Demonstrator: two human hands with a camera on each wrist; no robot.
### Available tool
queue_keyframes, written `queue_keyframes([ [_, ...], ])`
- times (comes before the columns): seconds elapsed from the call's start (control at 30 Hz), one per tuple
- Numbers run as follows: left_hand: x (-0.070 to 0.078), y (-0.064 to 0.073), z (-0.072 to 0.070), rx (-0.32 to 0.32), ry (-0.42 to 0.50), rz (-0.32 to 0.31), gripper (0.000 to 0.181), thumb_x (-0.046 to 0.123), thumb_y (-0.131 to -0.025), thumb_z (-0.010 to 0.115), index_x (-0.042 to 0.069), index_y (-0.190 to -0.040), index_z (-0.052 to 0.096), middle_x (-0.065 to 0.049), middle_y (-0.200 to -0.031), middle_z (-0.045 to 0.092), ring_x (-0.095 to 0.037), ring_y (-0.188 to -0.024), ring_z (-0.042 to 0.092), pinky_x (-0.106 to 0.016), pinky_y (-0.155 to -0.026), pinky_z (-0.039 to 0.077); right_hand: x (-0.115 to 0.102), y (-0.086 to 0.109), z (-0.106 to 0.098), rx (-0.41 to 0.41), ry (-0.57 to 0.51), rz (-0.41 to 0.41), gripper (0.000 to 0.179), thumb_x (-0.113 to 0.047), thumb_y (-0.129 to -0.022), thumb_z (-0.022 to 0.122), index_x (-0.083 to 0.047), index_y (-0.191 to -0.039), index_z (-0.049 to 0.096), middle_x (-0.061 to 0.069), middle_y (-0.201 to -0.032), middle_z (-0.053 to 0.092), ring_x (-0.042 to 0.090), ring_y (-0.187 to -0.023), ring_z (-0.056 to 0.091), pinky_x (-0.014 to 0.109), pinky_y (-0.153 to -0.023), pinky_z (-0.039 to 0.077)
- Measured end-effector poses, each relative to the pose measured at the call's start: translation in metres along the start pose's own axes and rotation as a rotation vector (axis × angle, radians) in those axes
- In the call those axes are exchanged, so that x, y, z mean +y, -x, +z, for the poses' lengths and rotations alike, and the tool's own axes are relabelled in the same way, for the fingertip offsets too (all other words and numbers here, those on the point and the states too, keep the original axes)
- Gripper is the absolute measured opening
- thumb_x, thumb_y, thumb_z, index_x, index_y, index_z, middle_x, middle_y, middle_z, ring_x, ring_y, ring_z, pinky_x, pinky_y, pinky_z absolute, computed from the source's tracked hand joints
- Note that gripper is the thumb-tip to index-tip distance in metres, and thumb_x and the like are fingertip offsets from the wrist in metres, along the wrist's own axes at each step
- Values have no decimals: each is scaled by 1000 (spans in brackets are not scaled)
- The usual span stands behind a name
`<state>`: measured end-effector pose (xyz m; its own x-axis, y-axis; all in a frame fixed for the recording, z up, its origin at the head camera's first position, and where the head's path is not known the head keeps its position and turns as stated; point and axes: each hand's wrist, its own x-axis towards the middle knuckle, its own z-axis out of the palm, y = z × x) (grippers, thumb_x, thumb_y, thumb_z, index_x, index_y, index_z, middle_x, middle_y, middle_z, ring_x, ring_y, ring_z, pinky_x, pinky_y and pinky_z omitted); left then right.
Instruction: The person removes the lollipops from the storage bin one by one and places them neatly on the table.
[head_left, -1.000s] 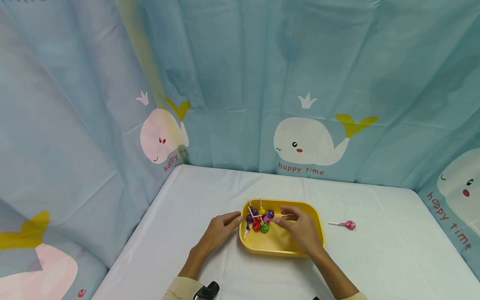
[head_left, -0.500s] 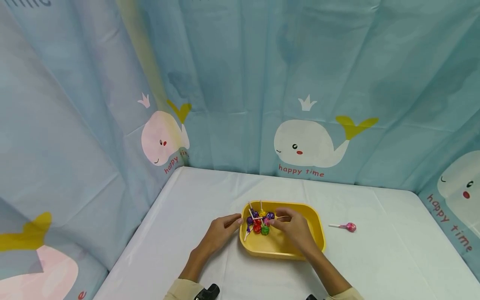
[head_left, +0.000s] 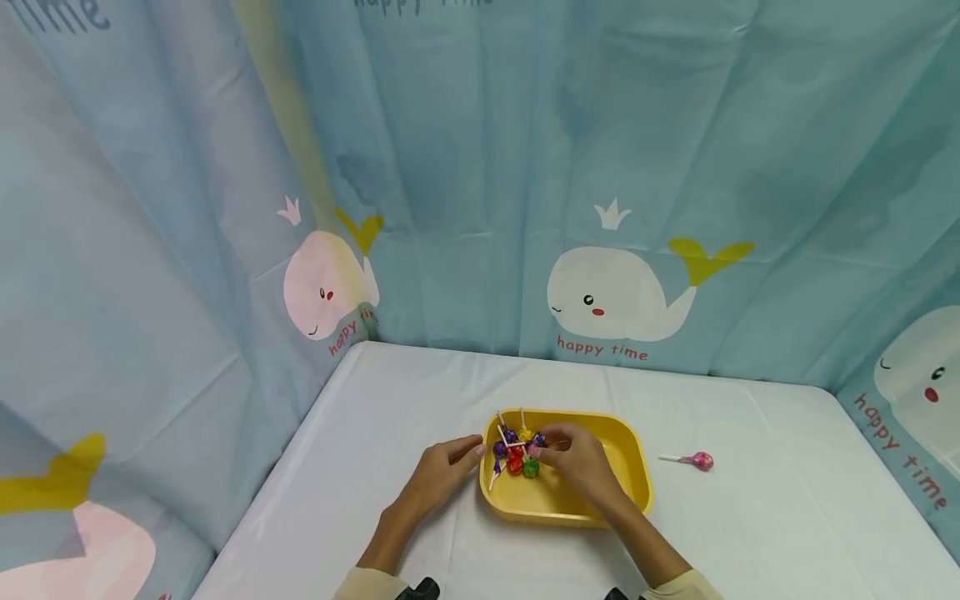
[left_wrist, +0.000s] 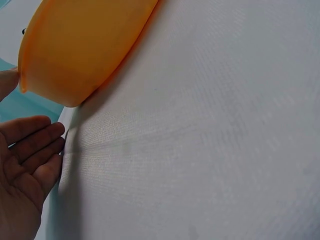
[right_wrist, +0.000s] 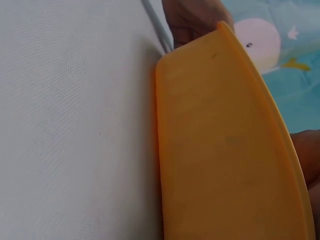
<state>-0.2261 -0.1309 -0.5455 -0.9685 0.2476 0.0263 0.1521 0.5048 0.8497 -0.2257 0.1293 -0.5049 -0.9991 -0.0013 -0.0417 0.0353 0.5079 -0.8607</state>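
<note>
In the head view, a yellow tray sits on the white table, with several wrapped lollipops clustered at its left end. My left hand is at the tray's left side, thumb at the rim. In the left wrist view its fingers extend loosely beside the tray wall. My right hand reaches into the tray, thumb and fingertips at a purple lollipop and a pink one. I cannot tell whether it pinches either. The tray's side hides most of this hand in the right wrist view.
A single pink lollipop lies on the white tablecloth right of the tray, its stick pointing left. Behind the table hangs a blue curtain printed with whales, and it also runs along both sides.
My right hand has moved left inside the tray, closer in over the purple and pink lollipops. My left hand stays at the rim. The head view has tilted slightly up.
</note>
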Motion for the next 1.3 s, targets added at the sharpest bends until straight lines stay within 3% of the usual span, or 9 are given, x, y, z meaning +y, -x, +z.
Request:
queue_keyframes([
  [0.2, -1, 2, 1, -12, 6, -6, 66, 60, -106, 56, 10, -148, 64, -8, -147, 65, -37, -143, 55, -58, -120, 44, 0, 0, 4, -13, 18, -15, 30, -16, -90, 86, -3, -115, 77, 5, -102, 75, 19, -94, 68, 40, -86, 63],
  [0.47, -1, 1, 1, -6, 8, 8, 65, 60, -106, 56, 11, -147, 65, -8, -146, 66, -36, -142, 56, -57, -120, 45, -3, 0, 9, -9, 54, -48, 20, -2, -89, 83, 0, -108, 77, 5, -91, 71, 18, -84, 63, 32, -76, 59],
  [0.87, 0, 0, 1, -9, 8, 10, 65, 61, -105, 56, 12, -146, 66, -7, -146, 66, -35, -142, 57, -56, -119, 46, -2, -4, 14, 4, 118, -48, 11, 0, -89, 82, -1, -100, 80, 4, -87, 72, 17, -78, 59, 26, -67, 57],
  [1.07, 0, 0, 0, -7, 0, 7, 65, 61, -106, 56, 12, -147, 65, -7, -146, 66, -35, -142, 57, -57, -119, 46, -2, -6, 15, 15, 114, -22, 7, -2, -91, 83, -2, -96, 79, 3, -86, 72, 16, -77, 59, 23, -63, 55],
  [1.3, 1, 0, -1, -3, 11, 7, 66, 61, -105, 56, 11, -147, 65, -7, -146, 66, -35, -143, 57, -57, -120, 45, 0, -7, 16, -2, 90, -42, 11, 8, -89, 78, -1, -95, 77, 5, -84, 70, 16, -74, 60, 25, -62, 58],
])
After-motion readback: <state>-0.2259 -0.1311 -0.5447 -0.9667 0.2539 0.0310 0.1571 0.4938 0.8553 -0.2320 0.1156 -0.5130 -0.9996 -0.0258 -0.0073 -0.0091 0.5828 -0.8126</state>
